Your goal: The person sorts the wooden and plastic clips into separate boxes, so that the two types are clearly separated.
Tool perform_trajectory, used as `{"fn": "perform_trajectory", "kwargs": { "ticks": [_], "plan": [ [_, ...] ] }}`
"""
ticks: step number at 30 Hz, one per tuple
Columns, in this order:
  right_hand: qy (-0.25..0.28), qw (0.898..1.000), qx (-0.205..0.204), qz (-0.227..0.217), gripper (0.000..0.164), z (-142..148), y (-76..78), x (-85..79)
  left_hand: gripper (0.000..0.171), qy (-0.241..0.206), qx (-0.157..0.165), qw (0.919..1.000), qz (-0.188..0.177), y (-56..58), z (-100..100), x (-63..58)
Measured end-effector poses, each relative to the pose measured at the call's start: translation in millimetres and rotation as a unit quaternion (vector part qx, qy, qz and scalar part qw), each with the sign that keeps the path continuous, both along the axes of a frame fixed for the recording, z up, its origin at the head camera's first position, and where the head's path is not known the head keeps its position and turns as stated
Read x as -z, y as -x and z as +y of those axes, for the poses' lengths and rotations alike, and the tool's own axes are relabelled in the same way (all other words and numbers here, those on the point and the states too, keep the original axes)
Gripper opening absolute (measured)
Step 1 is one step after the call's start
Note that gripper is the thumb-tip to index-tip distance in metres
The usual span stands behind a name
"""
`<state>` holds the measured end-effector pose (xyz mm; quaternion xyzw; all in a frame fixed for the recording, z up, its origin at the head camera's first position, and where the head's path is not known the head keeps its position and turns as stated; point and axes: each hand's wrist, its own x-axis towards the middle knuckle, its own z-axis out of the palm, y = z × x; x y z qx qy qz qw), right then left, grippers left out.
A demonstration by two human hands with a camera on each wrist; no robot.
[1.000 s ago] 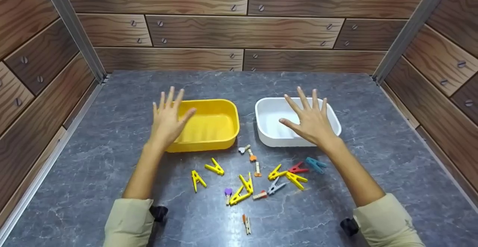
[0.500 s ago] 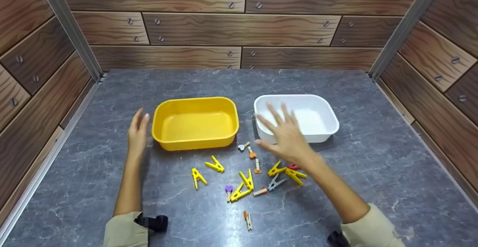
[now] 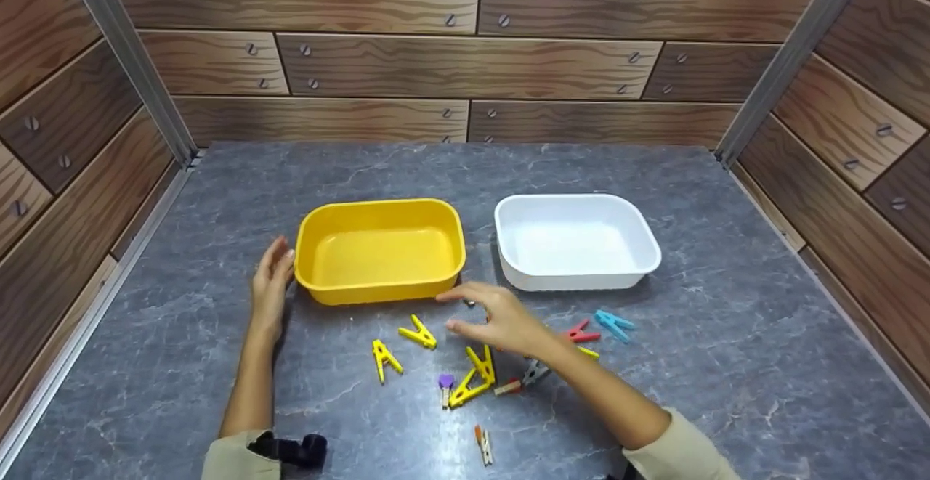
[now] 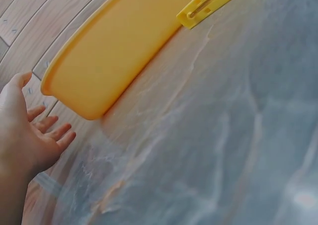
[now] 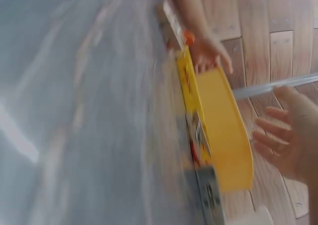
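In the head view, the yellow tub (image 3: 379,293) stands upright left of centre on the desk (image 3: 160,364). The left hand (image 3: 269,293) is just beside its left end, fingers extended and relaxed; contact cannot be told. At the centre of the frame, the right hand (image 3: 503,320) holds thumb and index finger wide apart, the index fingertip near the tub's lower right corner. A white tub (image 3: 581,281) stands right of centre. Lower left of centre lie 2 yellow pegs (image 3: 380,353); at lower centre, 2 more lie near a purple-heart peg (image 3: 445,385). Above the right forearm (image 3: 607,393) in the frame lie a red peg (image 3: 583,334) and a blue peg (image 3: 612,324).
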<state>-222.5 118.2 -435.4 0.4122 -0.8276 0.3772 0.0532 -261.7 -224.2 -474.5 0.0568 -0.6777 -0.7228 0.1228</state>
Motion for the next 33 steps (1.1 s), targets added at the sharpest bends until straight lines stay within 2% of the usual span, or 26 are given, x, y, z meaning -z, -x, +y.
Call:
{"fn": "perform_trajectory", "kwargs": {
  "ticks": [4, 8, 13, 17, 20, 25, 29, 33],
  "plan": [
    [-0.02, 0.999, -0.01, -0.032, 0.034, -13.7, 4.5, 10.7, 0.055, 0.02, 0.023, 0.9995, 0.0, 1.3, -3.6, 0.3],
    [-0.035, 0.999, -0.015, -0.037, 0.034, -27.7, 8.3, 21.7, 0.055, 0.028, 0.038, 0.9988, 0.012, 4.9, -8.1, 2.6],
    [-0.059, 0.998, 0.011, -0.031, 0.036, -36.2, 9.6, 33.9, 0.056, 0.021, 0.058, 0.9981, 0.007, 12.5, -9.3, 5.9],
    [-0.07, 0.996, 0.02, -0.049, 0.04, -38.2, 10.2, 39.1, 0.057, 0.024, 0.079, 0.9965, -0.012, 17.1, -11.2, 7.5],
    [-0.082, 0.995, 0.023, -0.045, 0.044, -38.5, 10.5, 40.7, 0.056, 0.019, 0.085, 0.9962, -0.011, 18.4, -11.4, 7.2],
    [-0.109, 0.994, 0.027, -0.004, 0.049, -38.6, 9.7, 46.2, 0.054, 0.006, 0.099, 0.9951, 0.006, 17.1, -7.9, 7.0],
    [-0.111, 0.993, 0.023, 0.015, 0.044, -38.8, 8.7, 50.0, 0.054, -0.001, 0.097, 0.9951, 0.017, 14.4, -6.6, 8.1],
    [-0.107, 0.994, 0.03, 0.017, 0.035, -38.9, 8.9, 50.1, 0.055, -0.002, 0.101, 0.9946, 0.024, 13.9, -6.8, 7.9]
  ]
}}
